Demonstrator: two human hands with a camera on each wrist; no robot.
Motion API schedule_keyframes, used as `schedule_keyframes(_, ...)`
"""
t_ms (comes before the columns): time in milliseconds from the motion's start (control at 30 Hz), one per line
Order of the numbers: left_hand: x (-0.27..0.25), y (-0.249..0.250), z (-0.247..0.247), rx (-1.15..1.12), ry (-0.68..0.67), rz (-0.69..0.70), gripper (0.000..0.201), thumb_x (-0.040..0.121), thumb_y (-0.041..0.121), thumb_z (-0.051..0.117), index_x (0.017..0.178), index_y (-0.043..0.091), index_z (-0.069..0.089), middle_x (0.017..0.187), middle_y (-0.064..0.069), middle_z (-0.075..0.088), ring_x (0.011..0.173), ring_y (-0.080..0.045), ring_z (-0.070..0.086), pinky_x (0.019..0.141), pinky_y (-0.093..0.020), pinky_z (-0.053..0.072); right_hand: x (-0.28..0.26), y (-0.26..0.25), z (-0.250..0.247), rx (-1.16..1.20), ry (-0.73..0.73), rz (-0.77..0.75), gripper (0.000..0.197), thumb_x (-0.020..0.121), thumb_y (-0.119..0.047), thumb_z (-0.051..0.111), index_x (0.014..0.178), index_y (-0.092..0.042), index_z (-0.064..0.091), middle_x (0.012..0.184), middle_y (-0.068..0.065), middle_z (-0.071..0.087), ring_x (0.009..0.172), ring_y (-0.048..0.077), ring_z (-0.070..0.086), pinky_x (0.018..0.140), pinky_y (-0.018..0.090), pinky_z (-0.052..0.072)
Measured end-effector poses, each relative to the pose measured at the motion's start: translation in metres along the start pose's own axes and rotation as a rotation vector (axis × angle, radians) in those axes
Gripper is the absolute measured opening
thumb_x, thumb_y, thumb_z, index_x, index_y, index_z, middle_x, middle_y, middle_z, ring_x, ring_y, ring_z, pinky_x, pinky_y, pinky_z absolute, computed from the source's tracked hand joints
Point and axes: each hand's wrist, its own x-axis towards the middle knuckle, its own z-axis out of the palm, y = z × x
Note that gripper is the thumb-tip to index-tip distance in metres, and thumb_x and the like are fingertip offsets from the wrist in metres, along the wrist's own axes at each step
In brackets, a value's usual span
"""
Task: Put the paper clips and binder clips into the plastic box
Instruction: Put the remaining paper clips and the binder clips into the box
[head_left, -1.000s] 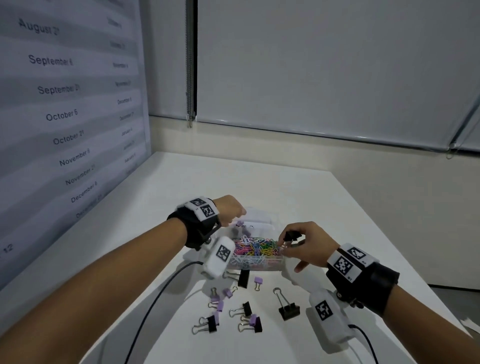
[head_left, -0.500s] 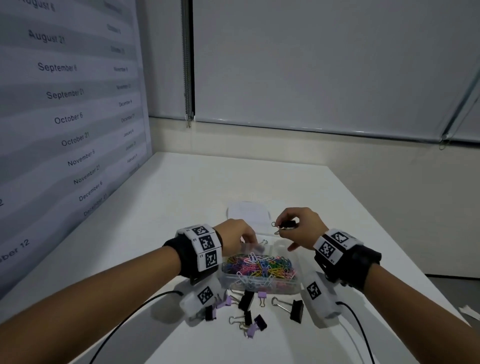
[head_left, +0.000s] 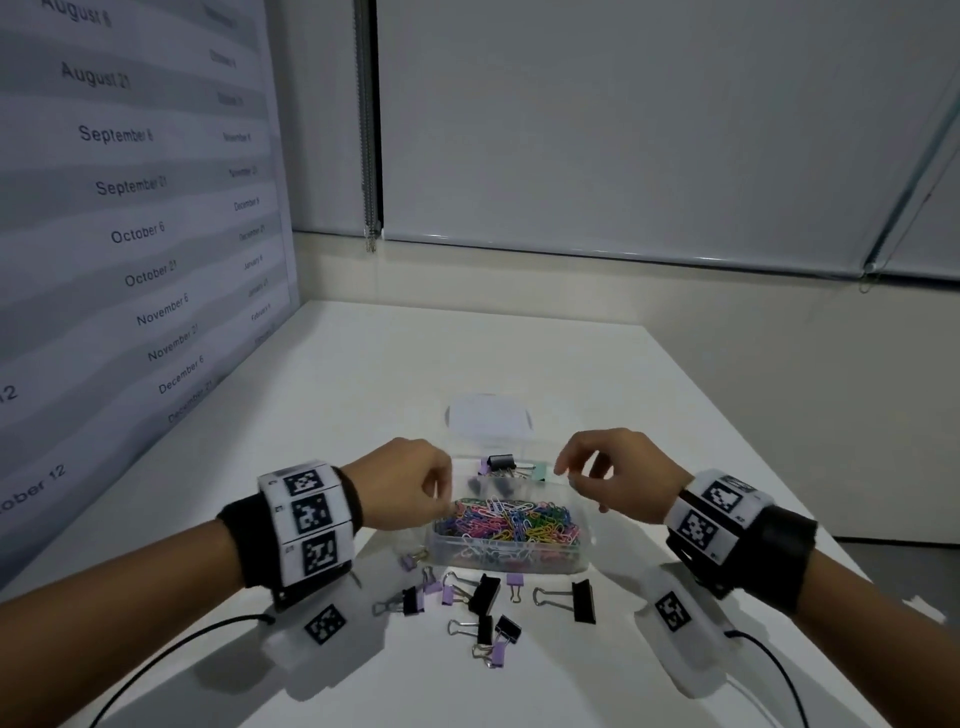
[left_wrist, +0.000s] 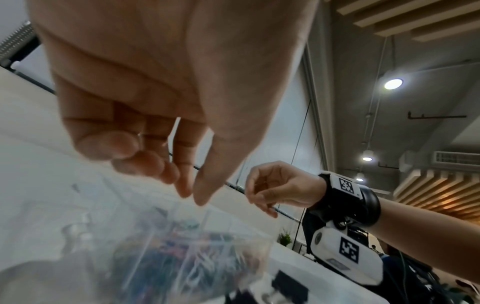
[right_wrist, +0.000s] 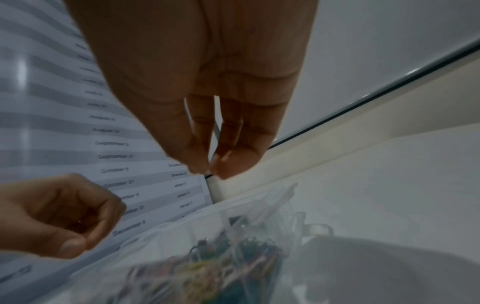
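Hands are hovering above the plastic box (head_left: 506, 558), left hand (head_left: 410, 483) and right hand (head_left: 618, 473) in loose, empty grips; paper clips (head_left: 511, 522) are filling it, most binder clips (head_left: 485, 592) lying outside on the surface (head_left: 363, 415).

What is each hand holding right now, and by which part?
Right hand: nothing, loosely open above the plastic box. Left hand: curled fingertips by the box's rim; any hold cannot be told.

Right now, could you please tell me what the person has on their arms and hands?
The left hand and right hand are ungloved, the forearms sleeveless. Each wrist wears a black wristband carrying a white block of black square markers. Beneath each hangs a white camera pod with one marker, trailing a black cable.
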Motion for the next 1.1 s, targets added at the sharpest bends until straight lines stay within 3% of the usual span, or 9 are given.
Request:
schedule_keyframes(67,-0.016,-0.005,0.006,0.034,-0.094,-0.039,0.013,0.083,0.036,0.062,0.079,0.024,0.059,0.083,0.007,0.063,0.071,-0.006,0.053,0.067,-0.021,0.044,-0.019,-0.004,-0.002,-0.045,-0.090,-0.024,0.018,0.082,-0.010,0.060,0.077,-0.026,0.065,0.073,-0.011,0.065,0.048,0.000,0.058,0.052,0.010,0.046)
schedule_keyframes(167,-0.035,-0.010,0.019,0.088,-0.211,-0.109,0.032,0.076,0.049,0.065,0.097,0.025,0.061,0.092,0.009,0.058,0.089,-0.012,0.056,0.076,-0.025,0.045,-0.042,-0.008,0.003,-0.188,-0.220,-0.062,0.012,0.078,-0.015,0.062,0.077,-0.025,0.068,0.068,-0.017,0.062,0.055,-0.005,0.057,0.057,0.004,0.041)
schedule_keyframes(267,-0.044,-0.013,0.029,0.114,-0.249,-0.151,0.050,0.071,0.052,0.068,0.110,0.027,0.051,0.104,0.007,0.045,0.095,-0.015,0.049,0.086,-0.026,0.042,-0.055,-0.008,0.014,-0.268,-0.276,-0.045,0.013,0.077,-0.025,0.063,0.088,-0.024,0.070,0.079,-0.017,0.064,0.066,0.002,0.061,0.066,0.010,0.043)
schedule_keyframes(400,-0.045,-0.011,0.039,0.085,-0.250,-0.132,0.060,0.070,0.051,0.070,0.118,0.025,0.045,0.107,0.007,0.036,0.101,-0.018,0.051,0.094,-0.031,0.044,-0.060,-0.011,0.031,-0.371,-0.328,-0.025,0.046,0.073,-0.039,0.068,0.116,-0.030,0.058,0.112,-0.009,0.063,0.084,0.010,0.055,0.074,0.020,0.039)
schedule_keyframes(533,-0.047,-0.003,0.045,0.034,-0.254,-0.125,0.066,0.070,0.047,0.071,0.124,0.022,0.041,0.110,0.006,0.035,0.106,-0.016,0.051,0.097,-0.032,0.045,-0.061,-0.013,0.048,-0.390,-0.403,-0.073,0.077,0.068,-0.051,0.071,0.133,-0.026,0.038,0.127,-0.001,0.048,0.112,0.020,0.051,0.092,0.030,0.045)
schedule_keyframes(800,-0.043,0.025,0.061,-0.058,-0.216,-0.053,0.076,0.057,0.046,0.075,0.121,0.022,0.042,0.120,0.001,0.039,0.111,-0.015,0.046,0.098,-0.030,0.045,-0.047,-0.033,0.082,-0.251,-0.326,-0.098,0.085,0.050,-0.061,0.072,0.120,-0.023,0.043,0.105,-0.001,0.038,0.093,0.020,0.049,0.083,0.036,0.050)
schedule_keyframes(900,-0.035,0.028,0.064,-0.054,-0.205,-0.032,0.066,0.043,0.055,0.065,0.099,0.025,0.046,0.107,0.001,0.050,0.100,-0.014,0.047,0.086,-0.030,0.050,-0.040,-0.040,0.085,-0.237,-0.322,-0.098,0.073,0.056,-0.051,0.077,0.116,-0.022,0.047,0.104,0.001,0.041,0.092,0.020,0.050,0.081,0.034,0.049)
schedule_keyframes(1000,-0.032,0.031,0.062,-0.060,-0.207,-0.007,0.038,0.057,0.039,0.069,0.083,0.031,0.042,0.097,-0.002,0.056,0.090,-0.014,0.045,0.072,-0.025,0.045,-0.037,-0.041,0.085,-0.242,-0.317,-0.108,0.060,0.062,-0.044,0.074,0.113,-0.021,0.050,0.098,0.001,0.043,0.092,0.021,0.050,0.078,0.031,0.046)
schedule_keyframes(1100,-0.031,0.033,0.061,-0.066,-0.169,0.079,0.021,0.071,0.019,0.064,0.089,0.017,0.053,0.091,-0.003,0.061,0.086,-0.019,0.051,0.072,-0.028,0.045,-0.038,-0.042,0.082,-0.238,-0.323,-0.100,0.048,0.067,-0.038,0.067,0.110,-0.022,0.053,0.093,-0.001,0.044,0.090,0.022,0.052,0.078,0.032,0.047)
